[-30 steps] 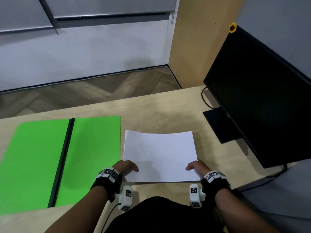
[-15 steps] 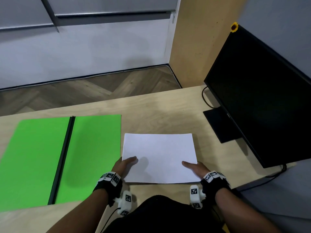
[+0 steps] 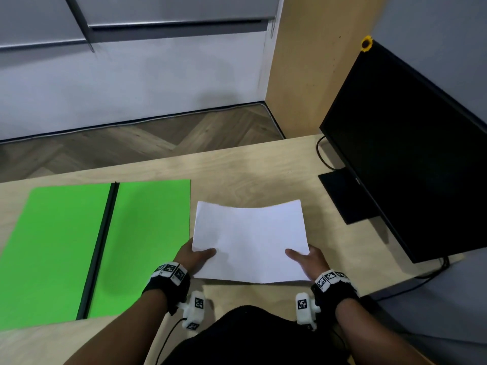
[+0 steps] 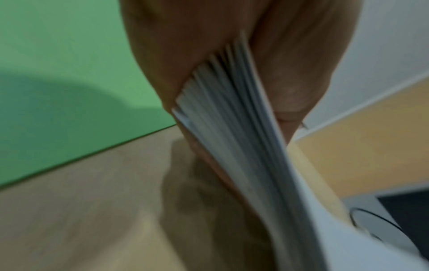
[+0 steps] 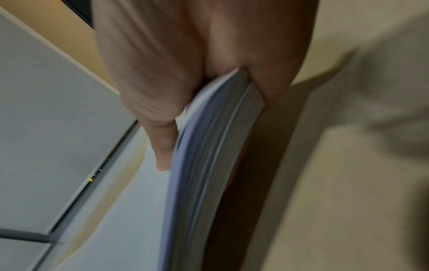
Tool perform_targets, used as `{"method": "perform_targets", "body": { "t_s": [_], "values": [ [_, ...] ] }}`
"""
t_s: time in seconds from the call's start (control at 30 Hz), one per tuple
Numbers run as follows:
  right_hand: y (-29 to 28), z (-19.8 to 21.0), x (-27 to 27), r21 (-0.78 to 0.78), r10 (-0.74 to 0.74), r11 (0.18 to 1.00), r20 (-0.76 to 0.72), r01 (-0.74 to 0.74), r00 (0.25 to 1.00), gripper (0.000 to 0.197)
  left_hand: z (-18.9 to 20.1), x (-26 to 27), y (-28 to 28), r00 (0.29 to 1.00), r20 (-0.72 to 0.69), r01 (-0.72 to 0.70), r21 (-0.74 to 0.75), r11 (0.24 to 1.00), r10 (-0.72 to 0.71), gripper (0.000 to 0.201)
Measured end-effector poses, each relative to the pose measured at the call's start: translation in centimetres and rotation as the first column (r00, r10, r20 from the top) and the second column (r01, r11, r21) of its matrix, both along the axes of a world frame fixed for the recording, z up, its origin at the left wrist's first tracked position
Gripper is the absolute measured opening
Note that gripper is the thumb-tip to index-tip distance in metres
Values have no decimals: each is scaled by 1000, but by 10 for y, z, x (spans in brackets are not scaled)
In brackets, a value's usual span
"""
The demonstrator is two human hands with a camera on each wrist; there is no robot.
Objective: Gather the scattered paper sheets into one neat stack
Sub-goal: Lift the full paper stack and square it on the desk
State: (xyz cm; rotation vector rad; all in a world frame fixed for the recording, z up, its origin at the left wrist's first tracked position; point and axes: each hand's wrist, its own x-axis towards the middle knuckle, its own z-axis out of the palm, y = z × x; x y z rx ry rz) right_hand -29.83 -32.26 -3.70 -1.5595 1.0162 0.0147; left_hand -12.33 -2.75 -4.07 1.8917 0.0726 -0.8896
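Note:
A stack of white paper sheets (image 3: 250,241) is lifted off the wooden desk (image 3: 250,177), its middle sagging and its far edge curved. My left hand (image 3: 196,255) grips the stack's near-left edge, thumb on top and fingers beneath. My right hand (image 3: 307,258) grips the near-right edge the same way. The left wrist view shows several sheet edges (image 4: 234,117) fanned between thumb and fingers. In the right wrist view the sheet edges (image 5: 209,146) bend in a curve under the thumb (image 5: 162,128).
An open green folder (image 3: 79,246) with a black spine lies flat on the desk to the left of the stack. A black monitor (image 3: 411,154) on its stand occupies the right side, with a cable (image 3: 322,154) behind it. The desk's near edge is just below my wrists.
The stack lay flat on the desk with my hands resting on its near corners. Both hands slid under the edges and have raised it, so it bows.

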Motion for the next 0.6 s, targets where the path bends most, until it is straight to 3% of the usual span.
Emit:
{"method": "perform_targets", "body": {
  "t_s": [0.1, 0.2, 0.27, 0.33, 0.37, 0.5, 0.6],
  "values": [
    [-4, 31, 14, 20, -86, 996, 149, 84, 985, 25, 29, 22, -7, 995, 96, -6, -118, 993, 17, 46],
    [-17, 70, 23, 156, -97, 986, 312, 50, 945, 23, 65, 43, -13, 1000, 23, -3, -333, 943, 12, 37],
    [-24, 83, 26, 230, -82, 973, 355, -2, 931, 44, 84, 50, -16, 998, -48, 5, -406, 914, -27, 32],
    [-29, 82, 28, 249, -74, 968, 357, -19, 931, 67, 91, 52, -20, 995, -89, 9, -404, 915, -50, 40],
    [-28, 79, 29, 247, -76, 969, 338, -10, 938, 69, 87, 52, -21, 994, -102, 5, -392, 920, -49, 42],
    [-21, 59, 25, 289, -95, 957, 199, 34, 975, 33, 68, 37, -16, 957, -291, -85, -285, 955, -2, 31],
    [-15, 42, 16, 304, -78, 951, 79, 50, 994, 36, 44, 25, -6, 904, -424, -118, -120, 986, 56, 43]
  ]
}}
